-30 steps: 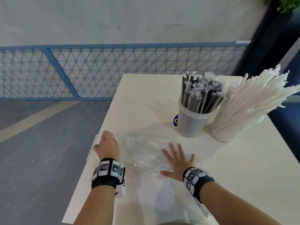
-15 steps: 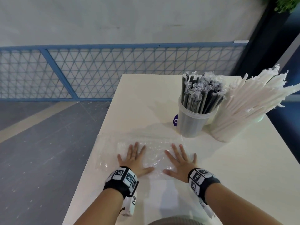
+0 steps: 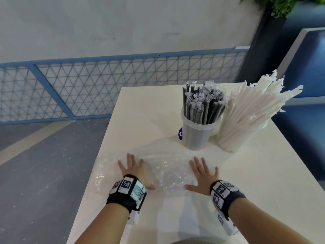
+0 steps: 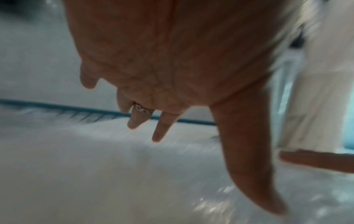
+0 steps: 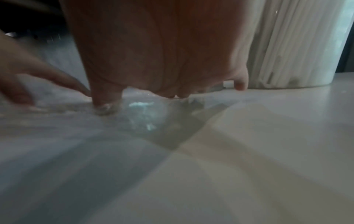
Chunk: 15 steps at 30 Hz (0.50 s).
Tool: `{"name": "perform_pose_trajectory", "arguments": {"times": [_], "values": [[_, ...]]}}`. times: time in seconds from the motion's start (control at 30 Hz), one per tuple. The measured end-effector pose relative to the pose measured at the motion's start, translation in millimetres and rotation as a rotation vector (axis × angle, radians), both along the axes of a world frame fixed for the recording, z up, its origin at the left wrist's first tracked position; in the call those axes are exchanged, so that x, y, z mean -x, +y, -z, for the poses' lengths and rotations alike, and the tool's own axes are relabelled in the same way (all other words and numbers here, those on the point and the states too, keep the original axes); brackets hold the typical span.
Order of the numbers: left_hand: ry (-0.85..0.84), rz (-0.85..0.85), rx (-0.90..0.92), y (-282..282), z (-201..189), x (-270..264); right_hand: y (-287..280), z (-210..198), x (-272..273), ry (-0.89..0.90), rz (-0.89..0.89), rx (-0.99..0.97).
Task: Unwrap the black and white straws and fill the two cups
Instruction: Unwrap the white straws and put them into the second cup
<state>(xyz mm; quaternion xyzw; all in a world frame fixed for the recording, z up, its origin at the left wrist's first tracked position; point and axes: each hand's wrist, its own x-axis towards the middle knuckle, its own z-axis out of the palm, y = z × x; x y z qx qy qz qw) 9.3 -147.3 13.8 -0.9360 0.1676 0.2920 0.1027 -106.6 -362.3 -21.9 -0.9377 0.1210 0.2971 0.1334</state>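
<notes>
A clear cup (image 3: 197, 136) packed with black straws (image 3: 204, 104) stands upright at the table's far right. Beside it a second cup (image 3: 230, 138) holds a leaning sheaf of white straws (image 3: 255, 104); that sheaf also fills the right wrist view (image 5: 287, 45). A crumpled clear plastic wrapper (image 3: 167, 171) lies flat on the white table (image 3: 263, 182) near me. My left hand (image 3: 134, 169) presses flat on its left part, fingers straight and spread. My right hand (image 3: 202, 175) lies flat on the wrapper's right end. Neither hand holds anything.
The table's left edge (image 3: 93, 173) runs just beside the wrapper, with grey floor below. A blue mesh railing (image 3: 105, 85) stands beyond. A dark blue seat (image 3: 307, 76) sits behind the cups at the right. A purple sticker (image 3: 180, 133) shows beside the black-straw cup.
My left hand, curled at the wrapper's left edge one second ago, has opened and come to lie flat on it. The wrapper is spread flatter. My right hand stays flat.
</notes>
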Motion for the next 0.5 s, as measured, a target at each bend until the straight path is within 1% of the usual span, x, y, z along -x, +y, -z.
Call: {"name": "perform_pose_trajectory", "arguments": {"times": [0.03, 0.07, 0.1, 0.17, 0.23, 0.3, 0.4, 0.47, 0.5], "values": [[-0.036, 0.067, 0.077, -16, -12, 3, 1, -5, 1, -0.073, 0.02, 0.004], [-0.057, 0.133, 0.219, -33, -24, 8, 1, -12, 2, -0.178, 0.058, 0.001], [-0.054, 0.184, 0.405, -50, -36, 16, -1, -21, 5, -0.301, 0.117, -0.019], [-0.008, 0.247, 0.755, -83, -59, 34, -13, -39, 11, -0.57, 0.277, -0.124], [0.036, 0.29, 0.963, -112, -80, 48, -33, -54, 19, -0.796, 0.417, -0.205], [0.068, 0.305, 1.084, -142, -94, 56, -59, -63, 27, -0.942, 0.555, -0.282], [0.056, 0.266, 1.151, -191, -107, 53, -103, -76, 33, -1.123, 0.752, -0.355], [0.063, 0.192, 1.168, -222, -107, 48, -132, -84, 32, -1.182, 0.829, -0.377], [0.078, 0.141, 1.165, -236, -106, 46, -148, -86, 29, -1.163, 0.853, -0.408]]}}
